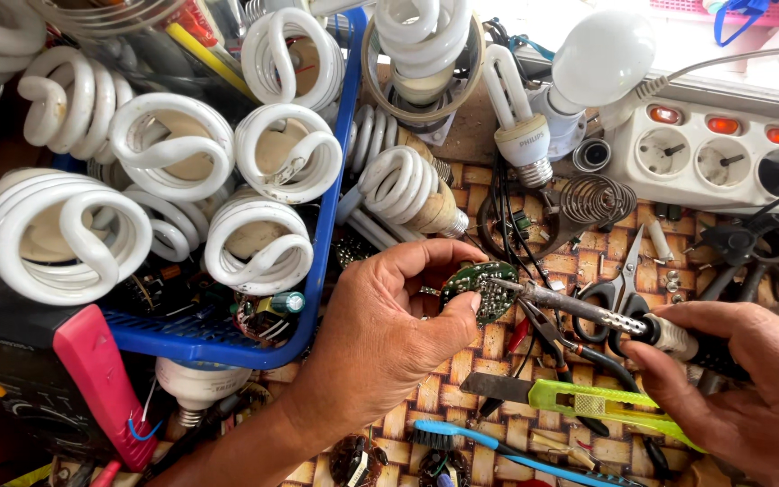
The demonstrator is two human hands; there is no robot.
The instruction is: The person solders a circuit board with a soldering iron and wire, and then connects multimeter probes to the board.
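My left hand (pixel 388 335) pinches a small round green circuit board (pixel 479 290) between thumb and fingers, held up over a woven mat. My right hand (pixel 739 383) grips the dark handle of a soldering iron (pixel 588 311). The iron's metal tip touches the board's solder side.
A blue basket (pixel 329 216) full of spiral lamp tubes sits at the left. A white power strip (pixel 719 153) lies at the upper right. On the woven mat (pixel 435 397) lie scissors (pixel 619 289), a yellow-green utility knife (pixel 579 399), a blue toothbrush (pixel 489 444), a metal coil stand (pixel 597 198) and small boards.
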